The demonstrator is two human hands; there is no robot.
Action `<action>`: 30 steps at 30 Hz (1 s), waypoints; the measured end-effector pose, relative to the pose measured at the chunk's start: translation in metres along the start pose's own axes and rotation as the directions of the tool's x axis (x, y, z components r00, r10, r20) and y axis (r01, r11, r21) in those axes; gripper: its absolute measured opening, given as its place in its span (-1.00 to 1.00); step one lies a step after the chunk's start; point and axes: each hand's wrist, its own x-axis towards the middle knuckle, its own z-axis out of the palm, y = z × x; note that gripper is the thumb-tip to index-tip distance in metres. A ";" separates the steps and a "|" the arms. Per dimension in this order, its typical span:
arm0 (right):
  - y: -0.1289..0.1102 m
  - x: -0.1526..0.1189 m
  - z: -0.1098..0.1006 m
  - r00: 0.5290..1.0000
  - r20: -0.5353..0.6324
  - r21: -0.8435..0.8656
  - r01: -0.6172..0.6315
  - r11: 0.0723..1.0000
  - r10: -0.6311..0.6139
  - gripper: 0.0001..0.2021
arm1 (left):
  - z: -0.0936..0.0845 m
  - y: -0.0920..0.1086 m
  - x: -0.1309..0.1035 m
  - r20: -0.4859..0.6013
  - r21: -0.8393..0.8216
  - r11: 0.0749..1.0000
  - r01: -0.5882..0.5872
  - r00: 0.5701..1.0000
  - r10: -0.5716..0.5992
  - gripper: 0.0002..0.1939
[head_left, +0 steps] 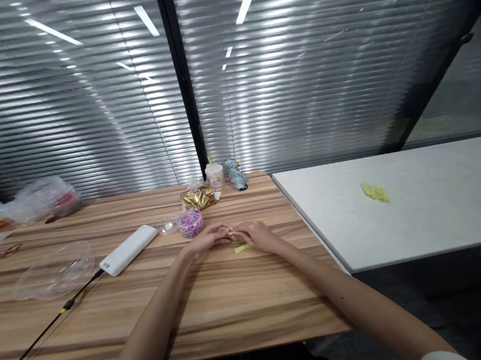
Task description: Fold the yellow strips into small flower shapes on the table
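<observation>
My left hand (210, 238) and my right hand (258, 236) meet over the wooden table, fingertips close together. Between them both pinch a small yellow strip (230, 233), thin and soft-looking; its exact kind is too small to make out. Just below the fingers lies another yellow strip (241, 248), flat on the wood beside my right hand. Left of my left hand stands a round clear tub of pink and purple small bands (190, 223), with its clear lid (168, 225) resting next to it.
A white power bank (128, 250) with a black cable lies left, near a clear plastic container (56, 271) and scissors (2, 253). Behind are a gold packet (198, 197), a paper cup (214, 176) and a folded umbrella-like bundle (235, 175). More yellow strips (375, 192) lie on the white table.
</observation>
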 end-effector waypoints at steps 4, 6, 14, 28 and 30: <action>-0.001 0.001 -0.001 1.000 -0.010 0.069 -0.007 0.998 0.008 -0.72 | -0.004 -0.003 0.000 0.035 0.071 0.996 -0.058 0.998 0.056 -0.67; -0.002 0.002 -0.001 1.000 -0.015 0.105 -0.022 0.994 0.024 -0.70 | -0.004 -0.002 -0.001 0.060 0.113 0.991 -0.075 0.996 0.069 -0.63; -0.007 0.003 -0.002 0.997 -0.039 0.365 -0.048 0.930 0.067 -0.65 | -0.002 0.002 -0.004 0.067 0.091 0.994 -0.056 0.996 0.050 -0.53; -0.006 0.007 -0.001 0.976 0.131 0.819 -0.205 0.535 0.173 -0.60 | 0.004 -0.002 0.000 0.047 -0.273 0.960 -0.066 0.996 0.082 -0.75; -0.003 0.007 -0.002 0.978 0.154 0.809 -0.208 0.550 0.142 -0.59 | 0.007 -0.002 0.001 0.056 -0.290 0.954 -0.078 0.994 0.098 -0.79</action>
